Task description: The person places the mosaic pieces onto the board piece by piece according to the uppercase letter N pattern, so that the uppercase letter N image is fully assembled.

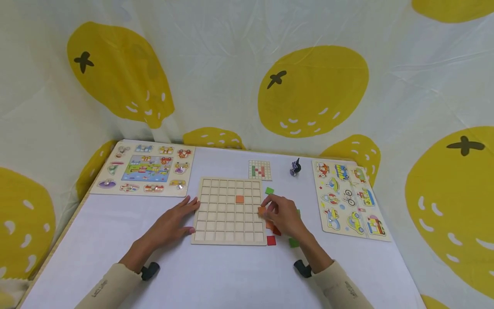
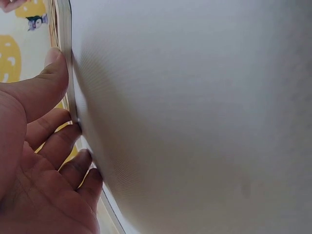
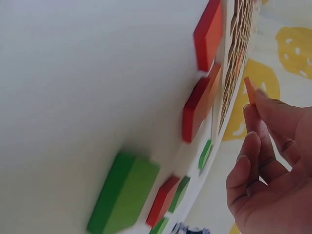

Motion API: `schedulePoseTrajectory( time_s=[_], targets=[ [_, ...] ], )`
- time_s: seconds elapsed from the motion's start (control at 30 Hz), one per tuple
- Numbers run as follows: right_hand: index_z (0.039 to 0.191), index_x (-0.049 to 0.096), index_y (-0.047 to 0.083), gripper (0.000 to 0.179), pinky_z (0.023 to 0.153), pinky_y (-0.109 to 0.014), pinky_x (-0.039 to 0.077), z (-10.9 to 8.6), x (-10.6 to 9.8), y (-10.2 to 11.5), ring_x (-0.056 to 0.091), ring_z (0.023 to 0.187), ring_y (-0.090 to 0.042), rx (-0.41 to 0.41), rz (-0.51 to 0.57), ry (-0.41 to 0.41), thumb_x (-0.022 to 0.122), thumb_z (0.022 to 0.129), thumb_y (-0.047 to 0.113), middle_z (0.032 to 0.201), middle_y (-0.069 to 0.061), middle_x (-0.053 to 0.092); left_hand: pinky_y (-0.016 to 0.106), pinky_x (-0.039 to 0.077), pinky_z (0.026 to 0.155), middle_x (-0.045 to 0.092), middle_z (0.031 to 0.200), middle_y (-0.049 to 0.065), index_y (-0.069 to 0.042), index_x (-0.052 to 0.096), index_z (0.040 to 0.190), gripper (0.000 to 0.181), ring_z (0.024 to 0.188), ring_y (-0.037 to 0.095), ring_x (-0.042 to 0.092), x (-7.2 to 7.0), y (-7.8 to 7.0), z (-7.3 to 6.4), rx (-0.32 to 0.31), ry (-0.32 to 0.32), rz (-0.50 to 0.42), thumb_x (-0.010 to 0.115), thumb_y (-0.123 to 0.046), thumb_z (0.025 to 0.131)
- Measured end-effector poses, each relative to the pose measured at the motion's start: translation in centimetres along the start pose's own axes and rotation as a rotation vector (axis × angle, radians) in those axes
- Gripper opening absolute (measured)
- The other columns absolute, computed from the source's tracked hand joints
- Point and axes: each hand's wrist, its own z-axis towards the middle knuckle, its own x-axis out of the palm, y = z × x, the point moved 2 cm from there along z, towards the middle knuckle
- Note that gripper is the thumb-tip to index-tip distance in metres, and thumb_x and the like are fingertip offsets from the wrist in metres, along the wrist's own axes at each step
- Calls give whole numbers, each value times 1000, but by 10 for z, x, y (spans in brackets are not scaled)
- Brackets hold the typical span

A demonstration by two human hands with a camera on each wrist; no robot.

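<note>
A wooden grid board lies flat on the table, with one orange square tile set in a cell of its upper right part. My left hand rests against the board's left edge, fingers spread; the left wrist view shows its thumb and fingertips touching that edge. Between thumb and fingers my right hand pinches another orange tile, held just above the board's right edge. Below and around this hand lie loose red tiles, an orange tile and green tiles, some partly covered by the hand.
A small pattern card lies behind the board, with a small dark figurine to its right. Wooden picture puzzles lie at the left and right. A lemon-print curtain hangs behind the table.
</note>
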Motion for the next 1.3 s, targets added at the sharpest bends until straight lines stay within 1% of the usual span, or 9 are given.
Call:
schedulePoseTrajectory(
  time_s=[0.1,0.3,0.37,0.47,0.6,0.8,0.9,1.07,1.3],
  targets=[
    [106,71,22,21,62,-25,45,3,5,6,55,78,-18,-5,11,4,86,91,18,83,3,64,66,37,121,41,170,13,-5,47,159,87,160,44,30,0,-1,0,13,-10,8,89,-17,84],
    [102,70,21,20,56,-25,44,8,17,15,55,71,-16,-32,33,23,86,91,18,82,3,66,65,37,122,40,171,12,-6,47,160,88,161,43,29,0,-2,0,-2,0,0,89,-16,84],
    [101,70,20,19,58,-25,44,10,21,17,56,70,-16,-43,37,29,85,91,18,81,4,66,65,37,122,39,171,11,-6,46,160,88,162,42,28,1,-1,-1,-10,7,3,89,-17,84],
    [100,70,19,17,63,-27,45,13,26,22,58,74,-15,-56,33,30,84,91,16,80,3,66,65,37,123,39,171,11,-6,46,160,88,162,42,28,1,-1,-1,-12,10,8,89,-17,84],
    [97,71,19,15,66,-29,46,18,32,31,58,80,-16,-40,10,21,84,90,15,78,4,66,65,36,122,39,171,11,-6,47,160,88,161,42,29,1,0,-1,-6,3,4,89,-17,84],
    [96,71,18,16,64,-30,44,24,39,41,58,77,-16,-3,-27,9,85,90,14,76,3,64,64,37,122,39,171,10,-7,46,161,87,162,41,29,1,2,-1,7,-2,-3,89,-16,85],
    [95,71,20,16,63,-29,44,28,43,41,58,76,-14,6,-56,12,85,90,14,76,4,64,63,37,122,38,172,9,-7,45,161,88,162,41,28,1,3,-1,3,2,4,89,-17,85],
    [93,71,21,13,60,-30,44,32,48,43,58,75,-15,28,-97,15,84,92,17,75,4,63,64,37,122,38,172,9,-8,46,161,88,162,41,28,1,3,-1,-10,4,-3,88,-18,85],
    [93,73,21,11,57,-31,43,33,51,44,58,73,-17,53,-102,15,84,92,20,73,3,62,65,36,123,38,172,9,-8,46,161,88,162,41,27,1,3,-1,-13,4,-16,89,-17,85]
  ],
)
